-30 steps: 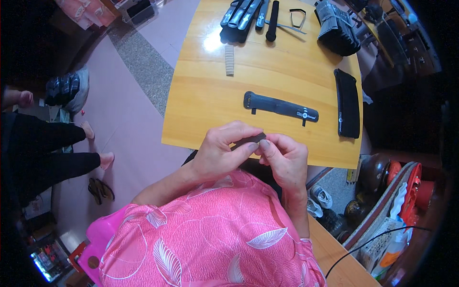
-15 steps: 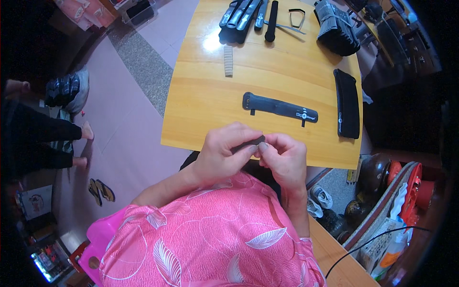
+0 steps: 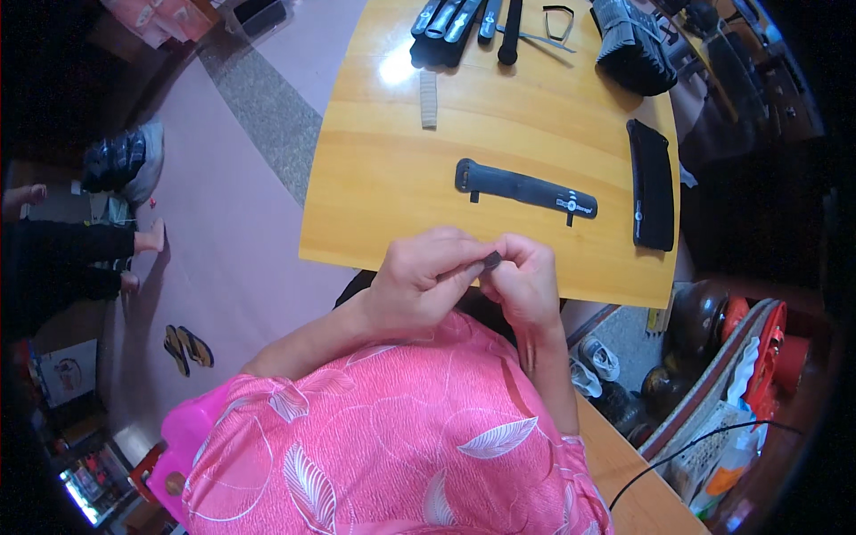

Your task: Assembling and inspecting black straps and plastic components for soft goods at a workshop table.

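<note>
Just in front of my chest, over the table's near edge, both hands are closed and meet at a small dark strip (image 3: 492, 260). My left hand (image 3: 423, 278) pinches it between thumb and fingers. My right hand (image 3: 524, 278) is curled against its other end, and most of the strip is hidden by the fingers. Beyond the hands lies a flat dark grey strap (image 3: 526, 188) with two small black tabs along its near side. A wider black band (image 3: 652, 189) lies near the table's right edge.
On the yellow wooden table (image 3: 374, 196) are a beige ribbed strip (image 3: 429, 100), several grey-blue straps (image 3: 446, 34), a black strap (image 3: 509, 37) and a bundled dark stack (image 3: 633, 52). Another person's legs (image 3: 80, 254) and a pair of sandals (image 3: 187, 349) are at left.
My right hand has turned and curled inward, and less of the dark strip shows between my hands. The view has shifted slightly, moving the table items upward. The other person's feet have shifted slightly.
</note>
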`<act>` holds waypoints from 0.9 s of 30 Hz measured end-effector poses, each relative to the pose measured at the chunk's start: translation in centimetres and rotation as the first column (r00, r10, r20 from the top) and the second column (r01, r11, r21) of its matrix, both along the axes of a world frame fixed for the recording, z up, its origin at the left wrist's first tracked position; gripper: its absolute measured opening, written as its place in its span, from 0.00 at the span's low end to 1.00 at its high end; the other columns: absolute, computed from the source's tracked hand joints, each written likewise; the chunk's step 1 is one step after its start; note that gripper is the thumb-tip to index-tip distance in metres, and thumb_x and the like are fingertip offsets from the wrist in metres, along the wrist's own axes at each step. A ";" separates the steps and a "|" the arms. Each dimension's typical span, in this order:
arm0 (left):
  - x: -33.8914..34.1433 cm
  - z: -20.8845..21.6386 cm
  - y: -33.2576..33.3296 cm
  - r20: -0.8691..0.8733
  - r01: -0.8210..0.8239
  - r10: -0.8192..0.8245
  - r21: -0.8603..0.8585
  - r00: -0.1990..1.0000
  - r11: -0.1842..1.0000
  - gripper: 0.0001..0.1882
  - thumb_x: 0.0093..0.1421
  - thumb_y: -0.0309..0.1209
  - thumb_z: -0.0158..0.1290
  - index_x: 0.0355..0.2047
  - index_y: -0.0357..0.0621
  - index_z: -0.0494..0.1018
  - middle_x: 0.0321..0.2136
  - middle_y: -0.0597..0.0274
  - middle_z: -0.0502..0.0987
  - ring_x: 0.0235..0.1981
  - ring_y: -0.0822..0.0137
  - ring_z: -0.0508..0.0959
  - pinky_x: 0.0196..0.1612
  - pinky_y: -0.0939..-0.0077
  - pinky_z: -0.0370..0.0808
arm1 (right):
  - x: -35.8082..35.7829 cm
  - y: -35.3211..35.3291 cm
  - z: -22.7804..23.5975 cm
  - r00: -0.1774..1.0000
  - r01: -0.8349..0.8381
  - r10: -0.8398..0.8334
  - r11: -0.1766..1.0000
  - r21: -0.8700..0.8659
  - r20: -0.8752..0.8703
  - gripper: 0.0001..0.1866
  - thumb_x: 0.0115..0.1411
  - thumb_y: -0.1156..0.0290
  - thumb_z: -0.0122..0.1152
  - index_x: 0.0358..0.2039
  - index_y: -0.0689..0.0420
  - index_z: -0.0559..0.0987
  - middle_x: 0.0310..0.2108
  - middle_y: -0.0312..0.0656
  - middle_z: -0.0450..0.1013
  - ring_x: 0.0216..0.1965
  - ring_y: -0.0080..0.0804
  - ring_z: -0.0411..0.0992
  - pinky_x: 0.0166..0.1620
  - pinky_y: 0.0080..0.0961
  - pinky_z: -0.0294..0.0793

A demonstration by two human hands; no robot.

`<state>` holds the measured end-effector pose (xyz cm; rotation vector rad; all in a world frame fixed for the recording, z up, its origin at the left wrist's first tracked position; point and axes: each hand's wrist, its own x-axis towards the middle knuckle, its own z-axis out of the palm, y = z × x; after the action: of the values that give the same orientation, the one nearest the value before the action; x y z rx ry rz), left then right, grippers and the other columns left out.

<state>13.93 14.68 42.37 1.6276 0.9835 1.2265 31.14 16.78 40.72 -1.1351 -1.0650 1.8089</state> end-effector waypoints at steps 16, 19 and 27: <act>0.0 0.6 -0.2 0.098 -0.023 0.044 -0.211 0.994 0.977 0.08 0.55 0.19 0.52 0.36 0.33 0.75 0.28 0.56 0.76 0.28 0.69 0.75 0.31 0.77 0.71 | 1.0 0.0 2.9 0.983 -0.136 0.114 0.979 0.154 0.144 0.10 0.61 0.68 0.59 0.32 0.64 0.77 0.21 0.34 0.73 0.21 0.15 0.67 0.24 0.13 0.66; -0.1 0.8 0.1 0.070 -0.016 0.035 -0.259 0.997 0.966 0.10 0.55 0.18 0.52 0.39 0.34 0.75 0.31 0.58 0.76 0.33 0.71 0.74 0.36 0.78 0.69 | 0.4 -0.1 2.8 0.987 -0.097 0.072 0.980 0.171 0.143 0.09 0.61 0.70 0.57 0.33 0.64 0.76 0.21 0.34 0.73 0.20 0.15 0.66 0.24 0.12 0.66; -0.1 -0.5 0.2 -0.089 -0.055 0.059 0.049 0.994 0.997 0.10 0.54 0.20 0.55 0.38 0.34 0.74 0.29 0.56 0.76 0.29 0.68 0.74 0.32 0.76 0.69 | 0.7 0.3 2.5 0.975 -0.155 0.150 0.988 0.014 0.166 0.05 0.60 0.75 0.56 0.32 0.64 0.75 0.20 0.33 0.71 0.20 0.14 0.66 0.24 0.12 0.66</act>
<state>13.80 14.88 41.89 1.7150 1.0715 1.2312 31.85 17.06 43.19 -1.2326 -1.3007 1.8363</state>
